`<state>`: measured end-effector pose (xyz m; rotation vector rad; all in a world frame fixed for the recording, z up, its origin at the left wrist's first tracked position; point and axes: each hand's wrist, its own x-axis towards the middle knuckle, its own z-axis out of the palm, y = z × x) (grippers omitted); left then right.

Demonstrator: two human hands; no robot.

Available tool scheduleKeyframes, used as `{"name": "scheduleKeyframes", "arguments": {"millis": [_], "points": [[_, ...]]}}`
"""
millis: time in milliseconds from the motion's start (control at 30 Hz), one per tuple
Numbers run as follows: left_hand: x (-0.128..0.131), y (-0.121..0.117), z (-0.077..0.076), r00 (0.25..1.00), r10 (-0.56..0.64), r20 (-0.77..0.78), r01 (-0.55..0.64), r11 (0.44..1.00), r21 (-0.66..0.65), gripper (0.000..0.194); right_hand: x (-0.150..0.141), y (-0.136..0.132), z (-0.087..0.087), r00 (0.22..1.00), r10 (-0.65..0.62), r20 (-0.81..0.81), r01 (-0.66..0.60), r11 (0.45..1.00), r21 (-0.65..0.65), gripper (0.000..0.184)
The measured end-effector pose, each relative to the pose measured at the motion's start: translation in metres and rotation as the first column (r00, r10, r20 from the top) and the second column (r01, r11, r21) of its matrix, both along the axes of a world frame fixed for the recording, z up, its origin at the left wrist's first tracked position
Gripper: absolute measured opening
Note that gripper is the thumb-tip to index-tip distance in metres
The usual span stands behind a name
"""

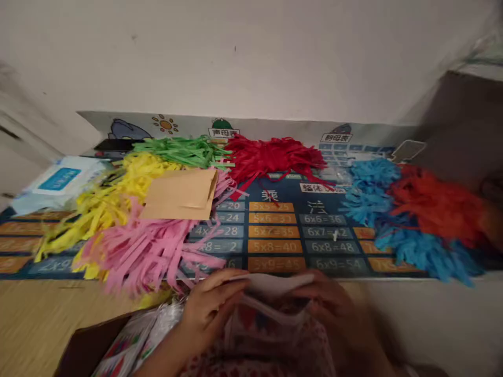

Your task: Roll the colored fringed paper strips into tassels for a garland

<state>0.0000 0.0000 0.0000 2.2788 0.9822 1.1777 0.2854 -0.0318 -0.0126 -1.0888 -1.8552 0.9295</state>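
Observation:
My left hand (210,303) pinches the left side of a bag's mouth. My right hand (332,301), dim and somewhat blurred, grips the opposite side. Between them the thin, see-through plastic bag (271,314) gapes, with a pale upper edge and reddish printing or contents that I cannot make out. Just beyond my left hand lie pink paper strips (145,251), partly over yellow strips (106,204). A tan paper envelope or folded card (178,193) rests on top of these bundles.
Green strips (181,151), red strips (275,157), blue strips (373,188) and orange-red strips (436,204) lie along the printed table mat (275,233). A wipes pack (58,180) sits at left. Below, a brown box (88,345) holds several plastic packets (133,337). A wall (251,63) stands behind.

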Motion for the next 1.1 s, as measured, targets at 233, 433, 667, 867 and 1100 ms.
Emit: {"name": "scheduleKeyframes", "arguments": {"millis": [233,433,667,867,1100], "points": [[-0.006,0.001,0.000,0.994,-0.104,0.019,0.105,0.987,-0.125,0.032,0.012,-0.007,-0.006,0.956,-0.069,0.284,0.093,0.993,-0.073,0.031],[-0.002,0.003,-0.006,0.991,-0.025,0.128,0.045,0.987,-0.153,0.034,0.005,0.001,0.006,0.980,0.040,0.193,-0.047,0.998,0.032,0.037],[0.002,0.003,-0.014,0.984,-0.051,0.168,0.074,0.988,-0.133,0.032,-0.006,0.003,0.003,0.998,-0.050,-0.039,0.049,0.999,-0.017,0.028],[0.001,-0.001,-0.018,0.983,-0.020,0.182,0.037,0.995,-0.090,0.048,-0.018,-0.005,-0.015,0.931,-0.245,-0.270,0.213,0.967,-0.143,0.028],[0.008,-0.008,-0.002,0.947,-0.169,0.273,0.195,0.978,-0.070,0.021,-0.016,-0.011,-0.022,0.931,-0.212,-0.296,0.183,0.976,-0.121,0.016]]}}
